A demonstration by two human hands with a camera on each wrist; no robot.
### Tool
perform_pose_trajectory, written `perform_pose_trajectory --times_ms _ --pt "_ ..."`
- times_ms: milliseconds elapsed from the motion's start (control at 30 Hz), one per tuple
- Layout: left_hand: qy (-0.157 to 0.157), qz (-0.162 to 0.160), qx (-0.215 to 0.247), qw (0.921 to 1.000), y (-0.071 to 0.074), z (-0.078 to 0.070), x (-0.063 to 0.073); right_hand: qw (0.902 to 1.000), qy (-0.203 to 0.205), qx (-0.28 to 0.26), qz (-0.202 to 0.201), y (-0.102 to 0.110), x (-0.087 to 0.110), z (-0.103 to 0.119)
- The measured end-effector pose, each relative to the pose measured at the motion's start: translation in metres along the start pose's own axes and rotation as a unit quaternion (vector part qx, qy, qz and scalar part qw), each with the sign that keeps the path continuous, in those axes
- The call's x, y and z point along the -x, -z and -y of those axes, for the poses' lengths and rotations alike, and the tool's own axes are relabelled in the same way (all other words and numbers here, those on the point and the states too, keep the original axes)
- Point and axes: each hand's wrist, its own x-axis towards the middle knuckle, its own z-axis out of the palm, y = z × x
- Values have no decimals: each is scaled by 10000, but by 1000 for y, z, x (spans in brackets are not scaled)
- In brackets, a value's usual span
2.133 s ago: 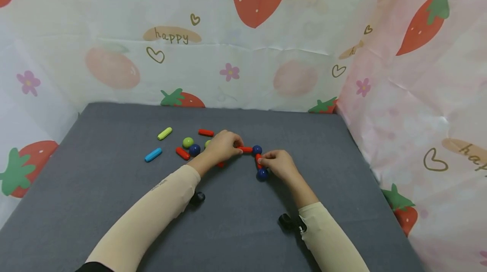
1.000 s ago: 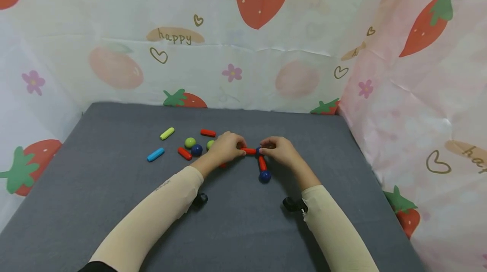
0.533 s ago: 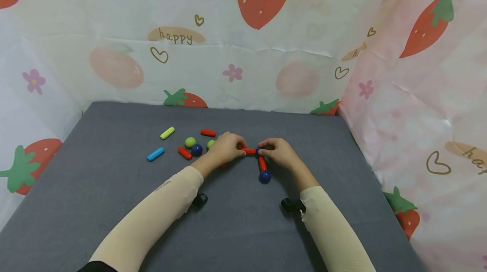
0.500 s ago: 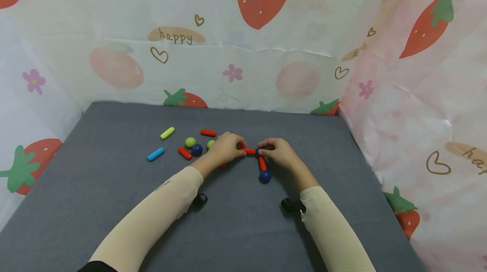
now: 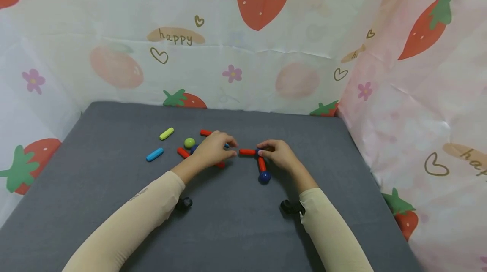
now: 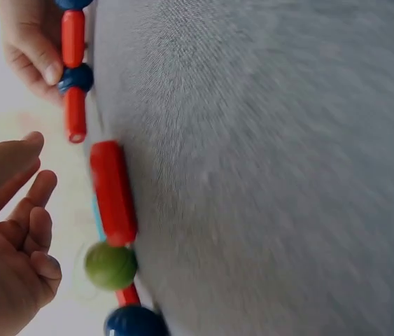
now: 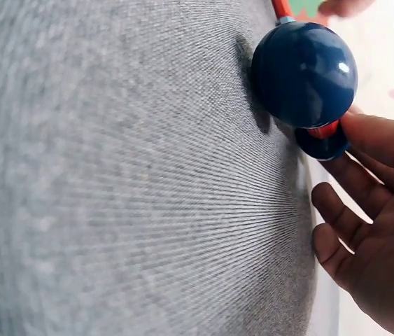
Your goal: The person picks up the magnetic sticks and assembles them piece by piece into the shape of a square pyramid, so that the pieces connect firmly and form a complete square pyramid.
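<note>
Pinching the corner blue ball (image 6: 76, 77), right grip (image 5: 280, 154) holds an angled chain (image 5: 262, 164) mid-surface (image 5: 236, 229): 2 red rods (image 5: 247, 152), 2 blue balls (image 5: 264, 178). Left grip (image 5: 214, 148) relaxed, fingers parted, just beside the chain's free end. Loose, head view: 3 more red ones (image 5: 183, 152), 1 yellow-green rod (image 5: 166, 133), 1 blue rod (image 5: 154, 154), 1 green ball (image 5: 189, 143), 1 blue one (image 5: 193, 149). Left hand partly covers two loose reds and that blue ball; blue sliver (image 5: 227, 145) by its fingers hard to make out.
</note>
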Motion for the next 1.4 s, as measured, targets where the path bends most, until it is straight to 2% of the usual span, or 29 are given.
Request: perform_pose_trajectory --times_ms 67,167,300,467,633,967,1400 --pt "-74 -62 220 9997 7 2 8 10000 -12 -5 -5 1 1 -1" --pt "-346 -166 376 9986 20 7 17 10000 -10 5 -17 3 2 -2" --pt "-575 -283 60 9979 36 25 27 10000 -2 25 -18 4 2 -3" --pt "-632 -266 -536 9962 51 53 37 10000 27 4 -30 4 1 -4" --pt "-541 -23 -571 9969 60 70 41 10000 20 1 -47 3 2 -5" --pt "-128 372 -673 9970 63 82 41 10000 25 -54 -29 -1 1 -3" --pt "-86 629 -1042 9925 61 86 37 10000 2 -87 -17 -2 2 -2"
